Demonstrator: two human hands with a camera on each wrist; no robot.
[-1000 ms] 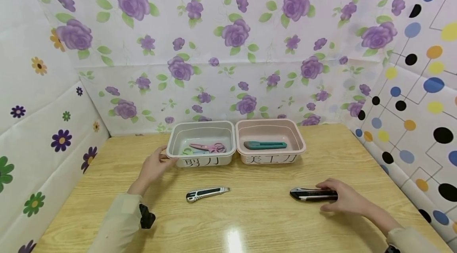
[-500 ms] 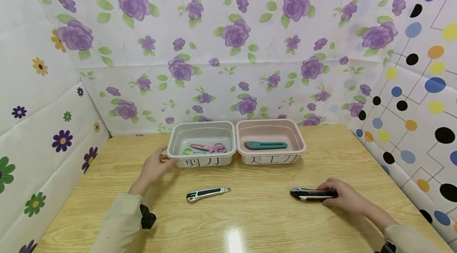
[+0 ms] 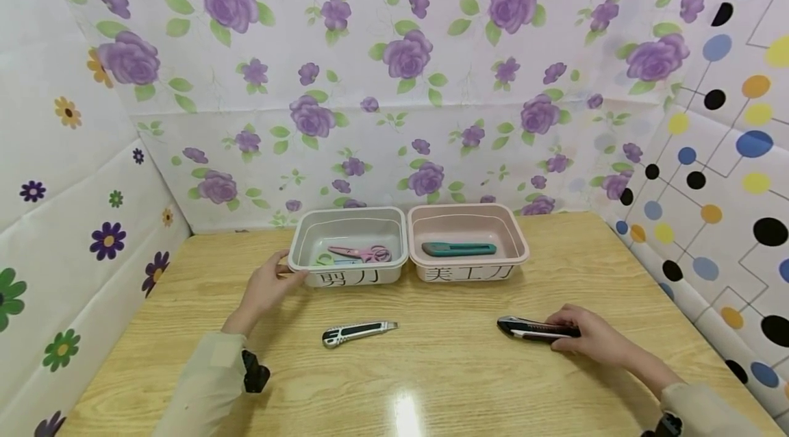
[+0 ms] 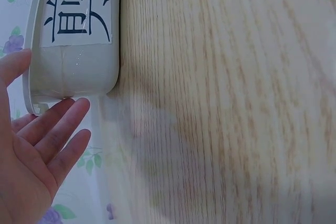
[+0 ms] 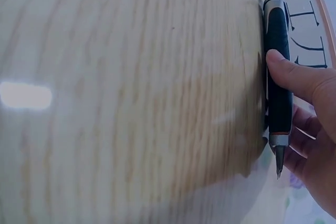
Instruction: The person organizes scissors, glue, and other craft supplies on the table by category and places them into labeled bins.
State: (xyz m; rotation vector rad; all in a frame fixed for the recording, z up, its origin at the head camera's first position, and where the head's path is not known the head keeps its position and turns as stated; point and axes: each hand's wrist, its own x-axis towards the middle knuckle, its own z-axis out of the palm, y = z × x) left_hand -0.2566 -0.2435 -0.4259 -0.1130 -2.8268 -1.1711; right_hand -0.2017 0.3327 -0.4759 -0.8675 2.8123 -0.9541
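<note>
My right hand (image 3: pixel 594 335) pinches a black and silver utility knife (image 3: pixel 524 329) at its right end, just above or on the table. In the right wrist view the thumb lies across the black handle (image 5: pixel 279 103), with a metal tip pointing toward the wrist side. My left hand (image 3: pixel 266 292) holds the front left corner of a grey plastic bin (image 3: pixel 351 278), thumb at the front rim and fingers at the end wall, as the left wrist view shows. A silver and black utility knife (image 3: pixel 357 333) lies on the table between the hands.
Pink scissors (image 3: pixel 370 255) and a green-handled pair (image 3: pixel 324 260) lie in the grey bin. Beside it, a pink bin (image 3: pixel 524 257) contains a teal utility knife (image 3: pixel 459 249). Both bins bear black characters on their fronts. Patterned cloth walls enclose the wooden table (image 3: pixel 444 368).
My right fingers have closed on the black utility knife, and its left end has tipped slightly upward and shifted a little left. The left hand stays at the grey bin.
</note>
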